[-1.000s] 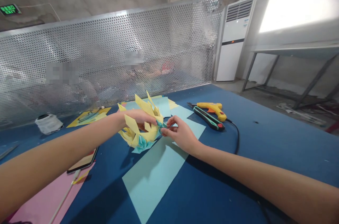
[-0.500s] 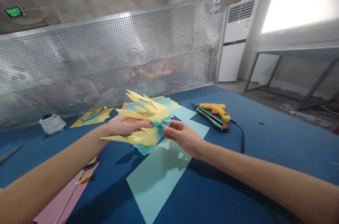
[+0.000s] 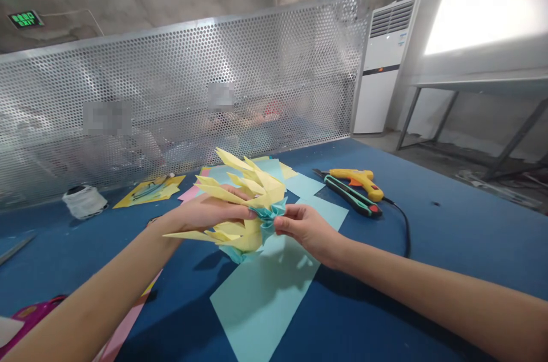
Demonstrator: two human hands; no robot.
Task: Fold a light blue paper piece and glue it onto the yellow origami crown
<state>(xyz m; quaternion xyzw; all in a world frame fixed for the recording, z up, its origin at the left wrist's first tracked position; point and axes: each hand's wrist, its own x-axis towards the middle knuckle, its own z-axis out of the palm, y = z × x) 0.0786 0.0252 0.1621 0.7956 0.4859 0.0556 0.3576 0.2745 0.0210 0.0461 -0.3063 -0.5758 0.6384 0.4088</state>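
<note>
A paper craft (image 3: 270, 186) with pointed yellow strips and a crumpled light-blue paper edge is held up over the table. My left hand (image 3: 220, 209) grips it from the left, its thumb along the blue edge and its other fingers behind the yellow points. With thumb and fingers pinched, my right hand (image 3: 310, 230) holds the gathered blue paper (image 3: 269, 214) on the right side. Below them lies a light-blue paper sheet (image 3: 252, 310) flat on the blue table, shaded by the hands.
To the right lie a yellow glue gun (image 3: 359, 180) with a black cord and a green-black utility knife (image 3: 353, 196). Coloured sheets (image 3: 306, 184) lie behind the hands. At left are a white-wrapped roll (image 3: 84, 202) and yellow paper (image 3: 148, 192). A perforated metal screen (image 3: 171, 76) stands at the back.
Both hands and the paper craft have shifted slightly right and down in the view, and the craft is turned a little. A purple object now shows at the lower left.
</note>
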